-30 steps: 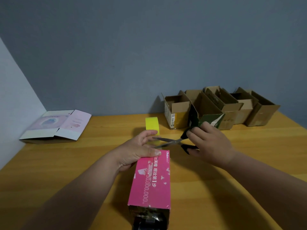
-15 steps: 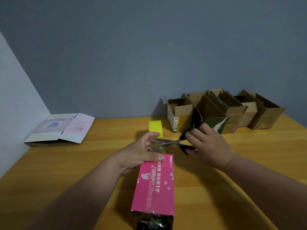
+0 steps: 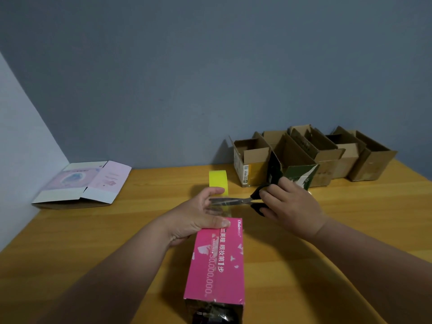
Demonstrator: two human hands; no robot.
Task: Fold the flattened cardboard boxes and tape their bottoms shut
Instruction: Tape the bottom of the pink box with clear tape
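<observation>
**Cutting the tape at the pink box**

From my head camera: my left hand (image 3: 198, 213) grips the far end of the pink box (image 3: 216, 260) lying on the table (image 3: 93, 253), thumb pressed on top, fingers holding the clear tape (image 3: 221, 208) taut. My right hand (image 3: 289, 202) is curled through the scissors (image 3: 236, 201). A second ago the blades stood wider; now they look nearly together across the tape, so I judge the strip almost cut. The yellow tape roll (image 3: 217, 182) stands just behind, the finished boxes (image 3: 311, 155) beyond, and a flat box (image 3: 81, 183) waits far left.
</observation>
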